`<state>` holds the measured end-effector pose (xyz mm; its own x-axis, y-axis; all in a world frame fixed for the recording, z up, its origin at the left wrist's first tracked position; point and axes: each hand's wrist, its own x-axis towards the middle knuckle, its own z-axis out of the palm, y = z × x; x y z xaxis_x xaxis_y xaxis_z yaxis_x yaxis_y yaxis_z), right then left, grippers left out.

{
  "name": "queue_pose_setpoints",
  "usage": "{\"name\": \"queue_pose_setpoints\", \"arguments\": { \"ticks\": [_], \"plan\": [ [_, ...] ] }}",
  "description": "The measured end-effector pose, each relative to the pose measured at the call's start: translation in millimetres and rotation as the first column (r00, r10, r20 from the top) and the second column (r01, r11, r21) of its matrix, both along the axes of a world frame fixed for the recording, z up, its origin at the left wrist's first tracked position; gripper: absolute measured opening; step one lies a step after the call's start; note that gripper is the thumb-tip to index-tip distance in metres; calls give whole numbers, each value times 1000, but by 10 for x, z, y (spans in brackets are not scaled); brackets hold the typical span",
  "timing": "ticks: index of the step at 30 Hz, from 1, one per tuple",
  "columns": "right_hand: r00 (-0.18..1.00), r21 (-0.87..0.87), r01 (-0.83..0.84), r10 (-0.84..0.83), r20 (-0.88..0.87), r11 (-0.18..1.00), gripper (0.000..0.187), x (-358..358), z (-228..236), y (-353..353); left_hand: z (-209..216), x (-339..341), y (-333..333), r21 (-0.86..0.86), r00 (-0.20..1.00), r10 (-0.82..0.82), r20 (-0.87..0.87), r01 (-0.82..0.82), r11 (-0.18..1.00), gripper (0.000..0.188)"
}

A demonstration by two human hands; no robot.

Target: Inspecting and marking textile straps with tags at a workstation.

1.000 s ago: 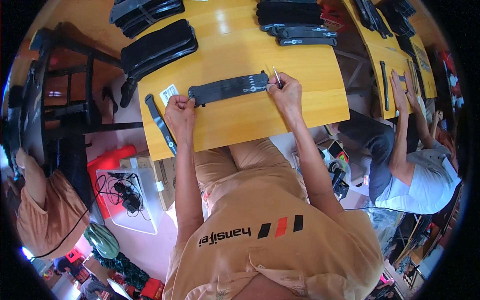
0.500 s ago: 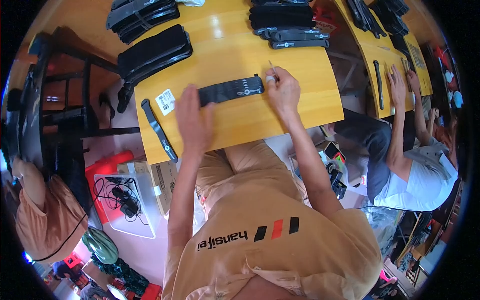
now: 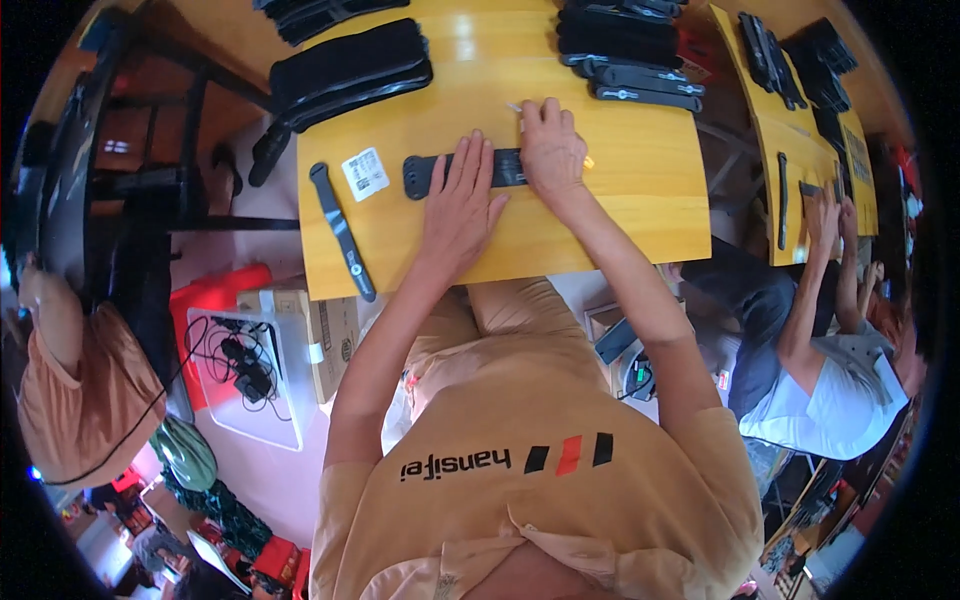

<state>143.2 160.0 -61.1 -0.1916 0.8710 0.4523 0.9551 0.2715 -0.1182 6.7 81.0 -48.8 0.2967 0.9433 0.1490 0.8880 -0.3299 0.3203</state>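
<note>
A flat stack of black straps (image 3: 418, 178) lies crosswise on the yellow table in front of me, its left end rounded and slotted. My left hand (image 3: 462, 188) is flat on the middle of it, fingers stretched out. Over the right end, my right hand (image 3: 553, 152) is bent with its fingers closed and hides that end. A thin pale stick-like thing (image 3: 514, 107) juts out by its fingertips; its kind is unclear. Something small and orange (image 3: 589, 162) shows at that hand's right side. A single black strap (image 3: 342, 232) lies at the table's left edge.
A white printed label (image 3: 364, 174) is left of the stack. Piles of black straps (image 3: 350, 70) stand at the back left, with more straps (image 3: 630, 45) at the back right. A co-worker's hands (image 3: 825, 215) work at another table on the right. A clear bin (image 3: 250, 380) with cables sits below left.
My left hand has moved right and settled flat on the strap stack. My right hand has come over the stack's right end, covering it. The whole view has shifted slightly.
</note>
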Motion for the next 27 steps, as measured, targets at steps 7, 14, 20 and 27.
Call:
{"name": "queue_pose_setpoints", "arguments": {
  "ticks": [7, 14, 20, 27],
  "plan": [
    [998, 3, -17, 17, -62, 1000, 9, 30, 18, 7, -22, -352, -134, 60, 977, 205, -59, -202, 978, 61],
    [968, -226, -34, -24, -250, 973, 15, 234, 193, 75, 358, -968, -558, 112, 828, 531, 177, -553, 825, 59],
    [819, -219, -128, -22, -573, 967, 19, 414, 336, -397, 338, -1070, -881, -226, 582, 811, 61, -783, 579, 50],
    [554, -462, -625, -61, -831, 629, 21, -179, 424, -1509, 134, -1125, -950, -674, 27, 746, 666, -406, 617, 17]
  ]
}}
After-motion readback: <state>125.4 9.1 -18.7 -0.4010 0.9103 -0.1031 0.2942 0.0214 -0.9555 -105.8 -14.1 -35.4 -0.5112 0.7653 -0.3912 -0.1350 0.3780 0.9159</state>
